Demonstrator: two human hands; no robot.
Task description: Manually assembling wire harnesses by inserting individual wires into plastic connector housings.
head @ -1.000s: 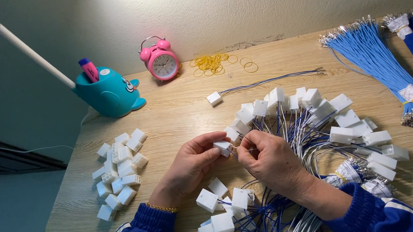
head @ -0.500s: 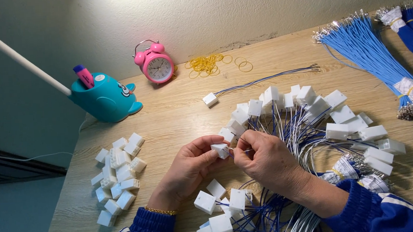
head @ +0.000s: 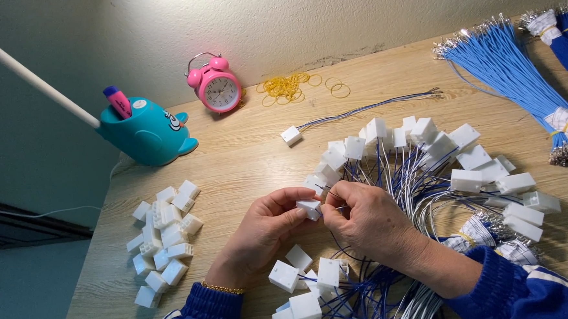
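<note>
On the table [head: 245, 161], loose housings [head: 162, 240] lie left, wired connectors [head: 440, 164] right, clock [head: 215, 85] behind.

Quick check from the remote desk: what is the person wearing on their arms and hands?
Both hands are bare, no gloves. The left hand has a thin gold bracelet at the wrist. Both arms wear dark blue sleeves with ribbed cuffs; white stripes run along the right sleeve, past the right hand.

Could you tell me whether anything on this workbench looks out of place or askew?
Only one thing: a single wired connector lies alone near the yellow rubber bands, apart from the main wired heap. Nothing looks spilled or damaged.
</note>
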